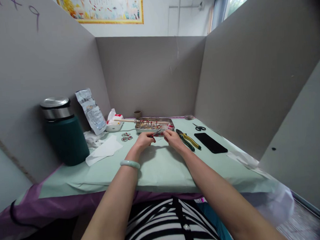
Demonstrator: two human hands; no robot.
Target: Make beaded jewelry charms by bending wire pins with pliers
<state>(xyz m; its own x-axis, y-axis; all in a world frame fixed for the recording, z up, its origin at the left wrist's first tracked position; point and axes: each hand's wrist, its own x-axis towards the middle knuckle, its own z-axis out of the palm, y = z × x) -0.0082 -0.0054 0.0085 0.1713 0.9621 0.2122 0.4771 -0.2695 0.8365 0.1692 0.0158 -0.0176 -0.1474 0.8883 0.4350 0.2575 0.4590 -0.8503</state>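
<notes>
My left hand (145,139), with a pale green bangle on the wrist, is closed around small scissors (157,131) whose blades point up and right toward my other hand. My right hand (172,138) is pinched; what its fingers hold is too small to make out. Both hands are just in front of a metal tray (137,129) of small beads, with a wooden stick across its left edge. Green and yellow-handled pliers (189,141) lie right of my right hand. Small beaded pieces (127,137) rest on the cloth left of my left hand.
A dark green flask (66,139), a standing pouch (91,111), tissues (115,123) and white paper (104,150) are at the left. Black scissors (200,128) and a black phone (211,143) lie at the right. Grey panels (152,74) enclose the table (162,170).
</notes>
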